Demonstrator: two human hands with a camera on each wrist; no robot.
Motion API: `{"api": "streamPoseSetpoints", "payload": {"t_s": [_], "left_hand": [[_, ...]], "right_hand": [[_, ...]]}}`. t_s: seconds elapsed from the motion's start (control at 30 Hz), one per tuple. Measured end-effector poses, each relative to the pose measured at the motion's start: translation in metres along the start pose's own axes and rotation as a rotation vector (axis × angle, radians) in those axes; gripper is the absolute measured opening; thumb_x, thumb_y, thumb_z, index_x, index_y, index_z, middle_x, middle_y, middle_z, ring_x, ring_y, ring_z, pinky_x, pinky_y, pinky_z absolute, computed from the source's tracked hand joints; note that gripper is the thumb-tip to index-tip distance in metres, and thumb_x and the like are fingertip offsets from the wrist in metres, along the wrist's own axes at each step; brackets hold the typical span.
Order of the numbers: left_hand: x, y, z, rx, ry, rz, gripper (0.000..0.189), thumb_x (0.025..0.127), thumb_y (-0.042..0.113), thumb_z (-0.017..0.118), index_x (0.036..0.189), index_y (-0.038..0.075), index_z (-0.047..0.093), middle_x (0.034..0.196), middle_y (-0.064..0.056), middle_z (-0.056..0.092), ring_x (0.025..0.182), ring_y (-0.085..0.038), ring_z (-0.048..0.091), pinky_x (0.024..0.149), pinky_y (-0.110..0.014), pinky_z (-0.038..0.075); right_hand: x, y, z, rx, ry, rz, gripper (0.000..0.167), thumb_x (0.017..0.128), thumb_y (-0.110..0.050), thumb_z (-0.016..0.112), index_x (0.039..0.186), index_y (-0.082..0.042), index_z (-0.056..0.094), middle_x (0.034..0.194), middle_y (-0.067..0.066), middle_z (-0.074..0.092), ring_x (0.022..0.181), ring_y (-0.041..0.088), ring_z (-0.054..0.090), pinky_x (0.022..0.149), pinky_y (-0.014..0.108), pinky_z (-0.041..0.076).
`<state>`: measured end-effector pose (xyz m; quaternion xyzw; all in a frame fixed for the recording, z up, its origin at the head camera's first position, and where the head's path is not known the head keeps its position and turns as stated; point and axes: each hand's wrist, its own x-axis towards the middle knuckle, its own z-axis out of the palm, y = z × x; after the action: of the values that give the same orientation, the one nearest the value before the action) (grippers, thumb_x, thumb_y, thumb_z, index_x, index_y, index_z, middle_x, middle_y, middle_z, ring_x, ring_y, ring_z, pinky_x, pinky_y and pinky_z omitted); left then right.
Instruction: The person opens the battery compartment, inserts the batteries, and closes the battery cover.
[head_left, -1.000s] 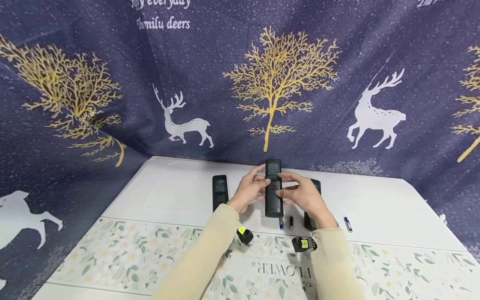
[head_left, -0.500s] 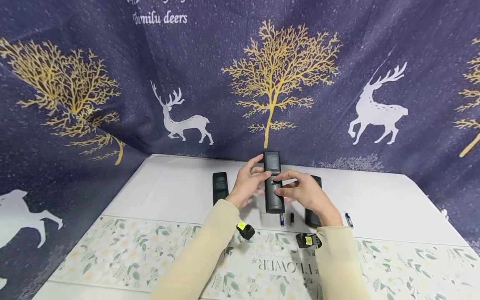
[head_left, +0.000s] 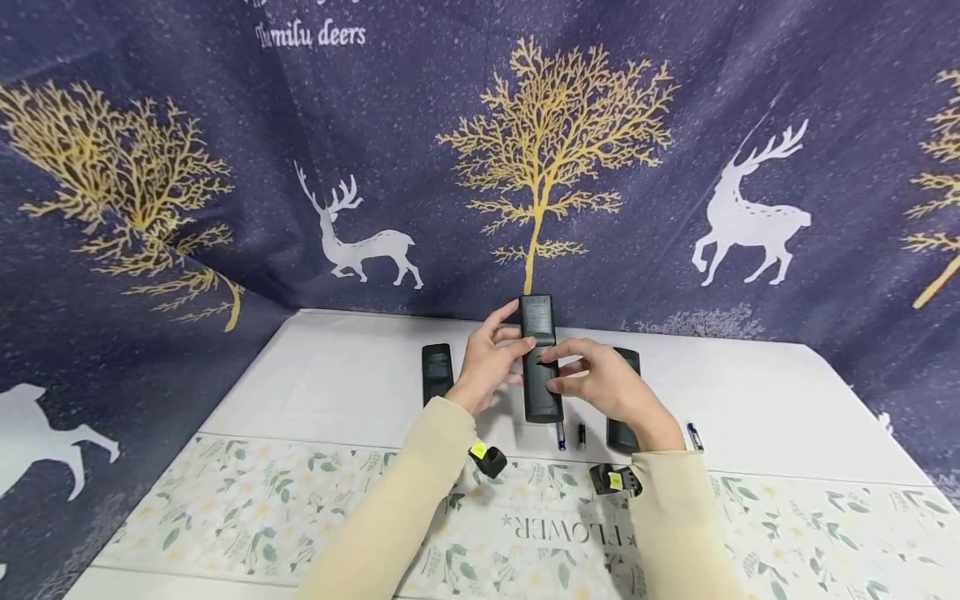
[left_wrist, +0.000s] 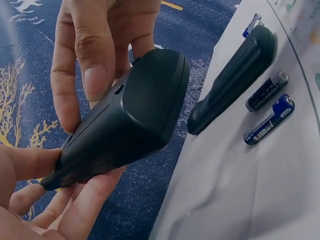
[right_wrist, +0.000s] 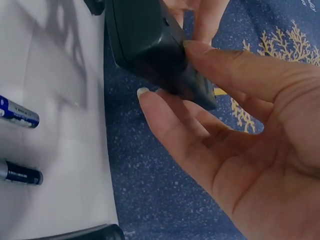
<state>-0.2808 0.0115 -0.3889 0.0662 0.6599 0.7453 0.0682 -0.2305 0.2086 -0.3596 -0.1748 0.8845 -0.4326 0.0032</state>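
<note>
My left hand [head_left: 487, 367] holds a black remote control [head_left: 538, 321] back side up, thumb on the back and fingers under its side in the left wrist view. My right hand [head_left: 611, 387] is at the nearer half of the remote. Its index fingertip touches the back at the small latch notch of the battery cover [left_wrist: 95, 145], which looks closed. In the right wrist view the right thumb [right_wrist: 165, 122] appears apart from the remote. Below the remote lie a blue-and-silver battery [left_wrist: 270, 120] and a dark battery [left_wrist: 267, 91].
A second black remote [head_left: 437, 371] lies left of my left hand, and a third [head_left: 622, 433] lies partly hidden under my right hand. Another battery [head_left: 694, 437] is farther right. The white table [head_left: 337, 375] ends at a patterned cloth backdrop [head_left: 375, 167].
My right index finger has slid down the back of the remote to the latch notch. The remote has risen slightly in view. My left hand keeps its hold, and the cover looks unmoved.
</note>
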Motion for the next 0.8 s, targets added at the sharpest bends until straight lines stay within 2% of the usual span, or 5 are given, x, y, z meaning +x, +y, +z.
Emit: {"api": "streamPoseSetpoints", "payload": {"t_s": [0.23, 0.4, 0.6, 0.8], "left_hand": [[-0.002, 0.0025, -0.0012, -0.001, -0.01, 0.021, 0.071, 0.102, 0.006, 0.072, 0.161, 0.035, 0.048, 0.129, -0.01, 0.068, 0.092, -0.025, 0.073, 0.069, -0.042, 0.065], [-0.0022, 0.0039, -0.0002, 0.001, -0.031, 0.017, 0.072, 0.102, 0.005, 0.072, 0.161, 0.036, 0.047, 0.13, -0.009, 0.068, 0.098, -0.034, 0.075, 0.07, -0.043, 0.065], [-0.0021, 0.0034, -0.0004, 0.013, -0.026, 0.013, 0.075, 0.102, 0.005, 0.072, 0.163, 0.037, 0.044, 0.132, -0.011, 0.065, 0.104, -0.043, 0.073, 0.066, -0.042, 0.065], [-0.0019, 0.0034, -0.0003, 0.013, -0.024, 0.014, 0.079, 0.101, 0.005, 0.073, 0.165, 0.037, 0.04, 0.134, -0.012, 0.065, 0.102, -0.038, 0.074, 0.068, -0.044, 0.065]], "right_hand": [[0.0025, -0.0061, 0.0048, -0.005, 0.005, 0.044, 0.033, 0.094, -0.007, 0.082, 0.125, -0.003, 0.07, 0.14, 0.018, 0.061, 0.117, 0.037, 0.069, 0.096, 0.054, 0.056], [0.0015, -0.0078, 0.0054, -0.015, 0.006, 0.055, 0.032, 0.094, -0.006, 0.082, 0.123, -0.003, 0.069, 0.142, 0.021, 0.057, 0.117, 0.038, 0.067, 0.094, 0.053, 0.056], [0.0028, -0.0066, 0.0064, -0.034, -0.01, 0.038, 0.03, 0.094, -0.004, 0.082, 0.121, -0.003, 0.068, 0.139, 0.021, 0.056, 0.118, 0.039, 0.066, 0.094, 0.052, 0.057], [0.0032, -0.006, 0.0074, -0.055, -0.002, 0.031, 0.029, 0.094, -0.006, 0.082, 0.119, -0.004, 0.068, 0.138, 0.021, 0.057, 0.118, 0.039, 0.066, 0.095, 0.053, 0.056]]}}
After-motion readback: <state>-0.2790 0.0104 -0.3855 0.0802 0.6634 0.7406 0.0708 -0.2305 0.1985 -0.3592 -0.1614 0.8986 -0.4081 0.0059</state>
